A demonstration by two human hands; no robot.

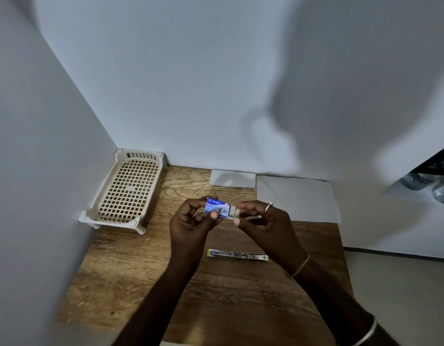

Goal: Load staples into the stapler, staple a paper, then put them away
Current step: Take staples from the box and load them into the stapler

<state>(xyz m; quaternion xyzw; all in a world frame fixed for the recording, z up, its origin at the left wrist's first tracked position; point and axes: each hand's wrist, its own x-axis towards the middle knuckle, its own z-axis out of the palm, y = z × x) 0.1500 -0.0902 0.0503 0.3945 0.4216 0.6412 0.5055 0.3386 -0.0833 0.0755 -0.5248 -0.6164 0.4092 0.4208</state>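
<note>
A small blue staple box is held above the wooden table, pinched by my left hand. My right hand grips the grey inner tray that sticks out of the box's right end. The stapler lies folded out flat on the table just below my hands, untouched. A small white paper rests at the table's far edge, and a larger white sheet lies to its right.
A cream plastic basket with a grid floor stands at the back left corner against the wall. White walls close the left and far sides. The wooden table ends on the right near bottles on the floor.
</note>
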